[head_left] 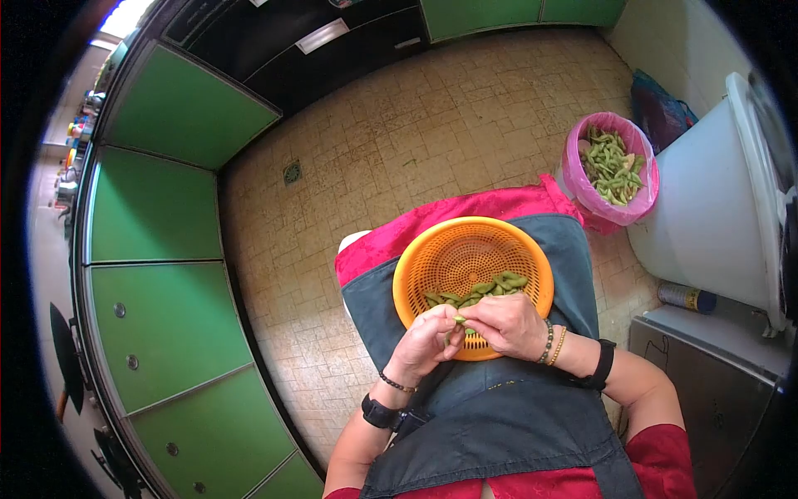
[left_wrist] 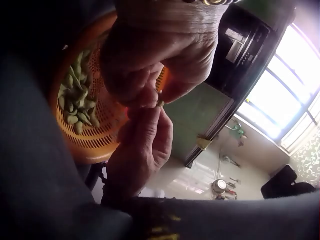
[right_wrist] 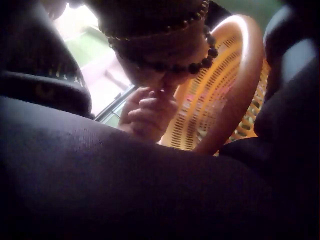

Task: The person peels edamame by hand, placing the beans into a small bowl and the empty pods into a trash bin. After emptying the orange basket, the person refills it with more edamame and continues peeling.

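A small green edamame pod (head_left: 460,319) is pinched between the fingertips of both hands. My left hand (head_left: 426,339) holds it from the left, fingers curled, and my right hand (head_left: 505,323) grips it from the right. Both hands are over the near rim of an orange plastic colander (head_left: 402,274), which rests on the person's lap. A pile of edamame pods (head_left: 499,285) lies in the colander just beyond the fingers. From the left wrist view, the pod's tip (left_wrist: 160,103) shows between the meeting fingertips, and the pile (left_wrist: 77,97) is behind them.
To the right stands a bin lined with a pink bag (head_left: 573,179), holding many green pods (head_left: 613,166). Beside it are a large pale bin (head_left: 698,191) and a spray can (head_left: 687,297) on the floor. Green cabinets (head_left: 158,208) line the left side.
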### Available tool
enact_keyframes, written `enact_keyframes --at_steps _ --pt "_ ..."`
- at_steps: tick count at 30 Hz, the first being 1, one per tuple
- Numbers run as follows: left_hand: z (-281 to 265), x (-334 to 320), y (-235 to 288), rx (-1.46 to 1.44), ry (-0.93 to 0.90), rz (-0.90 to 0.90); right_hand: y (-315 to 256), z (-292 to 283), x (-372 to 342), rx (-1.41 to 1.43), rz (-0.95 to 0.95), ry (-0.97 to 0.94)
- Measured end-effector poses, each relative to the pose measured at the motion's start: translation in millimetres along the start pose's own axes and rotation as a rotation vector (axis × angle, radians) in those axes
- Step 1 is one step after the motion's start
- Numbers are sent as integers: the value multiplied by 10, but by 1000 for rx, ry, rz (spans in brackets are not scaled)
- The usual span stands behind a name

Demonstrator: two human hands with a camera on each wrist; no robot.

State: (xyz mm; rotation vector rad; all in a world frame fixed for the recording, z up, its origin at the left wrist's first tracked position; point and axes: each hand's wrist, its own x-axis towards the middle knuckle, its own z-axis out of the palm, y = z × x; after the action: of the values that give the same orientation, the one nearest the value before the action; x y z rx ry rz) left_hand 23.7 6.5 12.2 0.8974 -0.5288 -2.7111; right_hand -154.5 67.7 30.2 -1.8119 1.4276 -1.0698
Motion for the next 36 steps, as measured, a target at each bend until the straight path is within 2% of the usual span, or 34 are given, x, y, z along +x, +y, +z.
enact_keyframes --at_steps 5,11,26,29,31,36 --pt "-4 40 -44 -111 -21 -7 -12 3 7 28 6 28" --pt "-50 68 -69 -102 -30 2 11 47 -7 16 66 38" --pt "72 51 -78 120 129 60 30 89 -10 -32 110 14" --pt "90 6 -31 281 174 66 31 84 13 -19 105 34" --pt "87 -14 21 250 182 22 42 104 17 -13 80 54" --pt "54 12 -51 336 225 63 57 74 -28 -37 92 -31"
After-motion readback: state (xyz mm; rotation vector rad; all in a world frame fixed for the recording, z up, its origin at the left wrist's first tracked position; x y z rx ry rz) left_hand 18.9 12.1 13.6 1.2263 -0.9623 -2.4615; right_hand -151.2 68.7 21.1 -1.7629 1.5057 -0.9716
